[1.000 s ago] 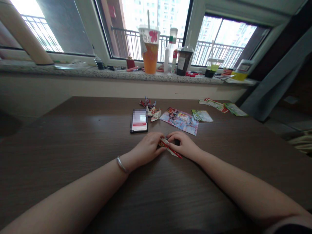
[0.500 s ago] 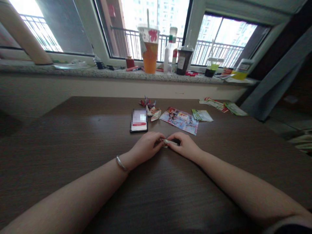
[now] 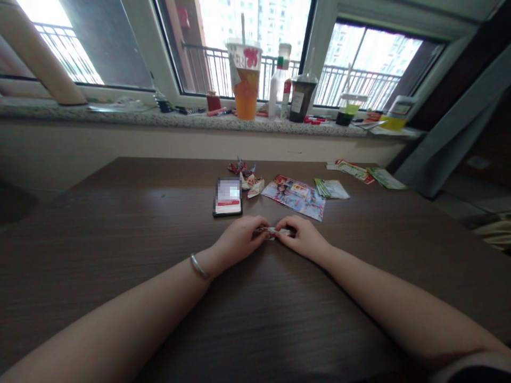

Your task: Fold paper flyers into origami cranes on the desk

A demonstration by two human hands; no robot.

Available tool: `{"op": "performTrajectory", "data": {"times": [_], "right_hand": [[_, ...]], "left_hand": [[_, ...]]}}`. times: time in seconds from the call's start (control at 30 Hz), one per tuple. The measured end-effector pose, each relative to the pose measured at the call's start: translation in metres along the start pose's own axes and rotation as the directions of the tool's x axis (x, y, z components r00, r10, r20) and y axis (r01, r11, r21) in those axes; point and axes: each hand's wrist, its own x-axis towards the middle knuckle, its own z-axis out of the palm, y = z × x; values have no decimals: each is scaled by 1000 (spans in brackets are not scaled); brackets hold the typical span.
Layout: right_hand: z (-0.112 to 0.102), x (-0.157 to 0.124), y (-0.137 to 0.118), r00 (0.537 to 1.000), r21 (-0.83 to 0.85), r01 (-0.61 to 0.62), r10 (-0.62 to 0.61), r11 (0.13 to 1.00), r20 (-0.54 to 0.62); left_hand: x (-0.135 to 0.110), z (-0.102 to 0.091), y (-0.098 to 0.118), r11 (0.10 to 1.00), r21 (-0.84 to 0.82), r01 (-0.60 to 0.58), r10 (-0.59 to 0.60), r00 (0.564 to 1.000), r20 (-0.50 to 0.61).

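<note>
Dark brown wood-grain table (image 3: 120, 234); orange drink cup (image 3: 245, 80), red flower print; silver bracelet (image 3: 198, 267).

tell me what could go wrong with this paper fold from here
1. The folded paper is small and mostly hidden between the left hand and right hand. Pinched this tightly, it might crease off line or tear.
2. The phone and the small paper figures lie just beyond both hands, so a forward slip could knock them.
</note>
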Motion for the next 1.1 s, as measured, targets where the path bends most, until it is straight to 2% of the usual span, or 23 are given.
{"op": "performTrajectory", "data": {"times": [0.1,0.33,0.47,0.6,0.77,1.1], "right_hand": [[0,0,0,1000,-18,7,-7,1000,-3],[-1,1,0,988,-1,149,-149,989,-44],[-1,-1,-1,993,-2,120,-120,993,-19],[0,-2,-1,1000,116,18,-20,993,13],[-3,-1,2,996,150,-22,9,988,91],[-4,0,9,994,137,58,-69,989,80]], "left_hand": [[0,1,0,1000,17,-11,11,1000,-5],[0,1,-1,999,11,-39,39,999,-7],[1,1,-2,995,40,-94,94,996,2],[2,0,-2,983,103,-151,152,988,-4],[2,-5,1,967,155,-203,203,979,11],[-3,-12,6,887,319,-334,355,935,-8]]}}
